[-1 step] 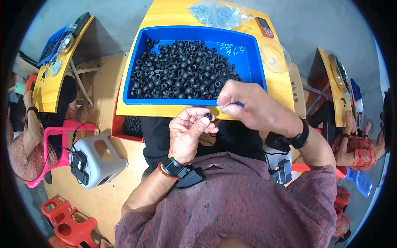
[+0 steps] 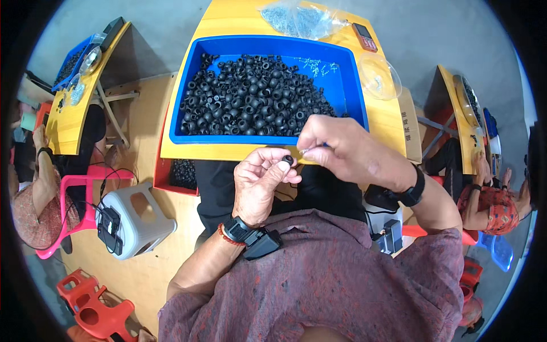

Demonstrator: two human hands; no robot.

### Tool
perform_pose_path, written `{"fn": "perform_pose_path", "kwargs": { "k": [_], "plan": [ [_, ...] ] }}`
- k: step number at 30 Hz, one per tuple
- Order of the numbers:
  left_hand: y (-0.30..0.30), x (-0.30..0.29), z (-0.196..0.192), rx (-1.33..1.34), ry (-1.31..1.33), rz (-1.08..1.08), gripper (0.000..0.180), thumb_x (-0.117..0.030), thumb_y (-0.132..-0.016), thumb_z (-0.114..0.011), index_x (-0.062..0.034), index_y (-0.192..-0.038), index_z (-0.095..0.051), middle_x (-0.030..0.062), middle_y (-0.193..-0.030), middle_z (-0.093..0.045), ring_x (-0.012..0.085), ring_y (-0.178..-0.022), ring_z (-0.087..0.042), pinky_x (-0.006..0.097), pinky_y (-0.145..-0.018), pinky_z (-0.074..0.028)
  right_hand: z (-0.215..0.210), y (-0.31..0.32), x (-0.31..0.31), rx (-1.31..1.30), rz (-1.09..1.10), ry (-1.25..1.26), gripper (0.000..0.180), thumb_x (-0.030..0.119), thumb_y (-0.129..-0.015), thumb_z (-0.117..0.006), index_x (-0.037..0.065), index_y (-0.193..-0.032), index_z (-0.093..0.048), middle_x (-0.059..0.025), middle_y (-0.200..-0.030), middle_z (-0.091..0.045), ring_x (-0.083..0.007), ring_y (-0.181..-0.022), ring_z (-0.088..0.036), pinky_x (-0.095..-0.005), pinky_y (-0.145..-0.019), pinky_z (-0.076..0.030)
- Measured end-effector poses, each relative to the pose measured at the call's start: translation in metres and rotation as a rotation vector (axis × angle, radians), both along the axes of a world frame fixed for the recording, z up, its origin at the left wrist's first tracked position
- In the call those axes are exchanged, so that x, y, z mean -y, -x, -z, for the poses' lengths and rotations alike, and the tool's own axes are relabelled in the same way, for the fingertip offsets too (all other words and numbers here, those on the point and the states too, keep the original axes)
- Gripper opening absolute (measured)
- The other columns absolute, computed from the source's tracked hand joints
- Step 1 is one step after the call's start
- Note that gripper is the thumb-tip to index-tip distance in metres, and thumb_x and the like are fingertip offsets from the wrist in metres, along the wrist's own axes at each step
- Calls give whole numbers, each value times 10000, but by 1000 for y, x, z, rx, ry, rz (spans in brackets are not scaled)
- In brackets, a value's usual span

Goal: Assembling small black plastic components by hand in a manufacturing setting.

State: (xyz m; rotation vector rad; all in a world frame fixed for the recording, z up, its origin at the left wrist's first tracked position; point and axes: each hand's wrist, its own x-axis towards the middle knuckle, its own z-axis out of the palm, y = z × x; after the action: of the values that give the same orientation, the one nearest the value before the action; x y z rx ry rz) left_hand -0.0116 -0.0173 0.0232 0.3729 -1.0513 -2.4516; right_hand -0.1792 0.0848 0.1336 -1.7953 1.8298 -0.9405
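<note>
2 hands meet just below the near edge of the yellow bench. The left hand has its fingers pinched together on a small black ring part, held up at its fingertips. The right hand has thumb and forefinger closed on a thin silvery pin, its tip just beside the ring part. Behind both hands, a blue tray sits on the bench, heaped with many like black ring parts. A clear plastic bag of small metal pieces and a clear dish lie at the far right of the bench. A white stool stands on the floor to the left.
</note>
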Motion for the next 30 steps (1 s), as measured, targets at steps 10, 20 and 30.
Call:
{"fn": "perform_pose_path", "kwargs": {
  "k": [10, 20, 30],
  "plan": [
    [-2, -6, -4, 19, 49, 23, 132, -4, -942, -620, 35, -1068, -628, 124, -960, -696, 169, -769, -691, 338, -747, -614, 6, -12, -6, -188, -117, 22, 117, -30, -798, -645, -15, -888, -571, -158, -835, -551, -359, -766, -606, -409, -659, -500],
    [-1, -5, -2, 20, 9, 35, 119, -16, -944, -625, 17, -1059, -633, 132, -944, -702, 176, -767, -705, 347, -737, -619, 14, -25, -10, -114, 4, 63, 212, -33, -788, -645, -13, -983, -563, -161, -866, -588, -366, -824, -631, -427, -702, -515],
    [-2, -8, -3, -11, -99, 31, 76, -24, -953, -623, 36, -999, -626, 126, -896, -700, 168, -726, -697, 315, -699, -611, 18, -41, -24, -632, -85, 94, 330, 129, -837, -625, -33, -1119, -570, -117, -882, -643, -249, -845, -654, -345, -789, -495]
  ]
}}
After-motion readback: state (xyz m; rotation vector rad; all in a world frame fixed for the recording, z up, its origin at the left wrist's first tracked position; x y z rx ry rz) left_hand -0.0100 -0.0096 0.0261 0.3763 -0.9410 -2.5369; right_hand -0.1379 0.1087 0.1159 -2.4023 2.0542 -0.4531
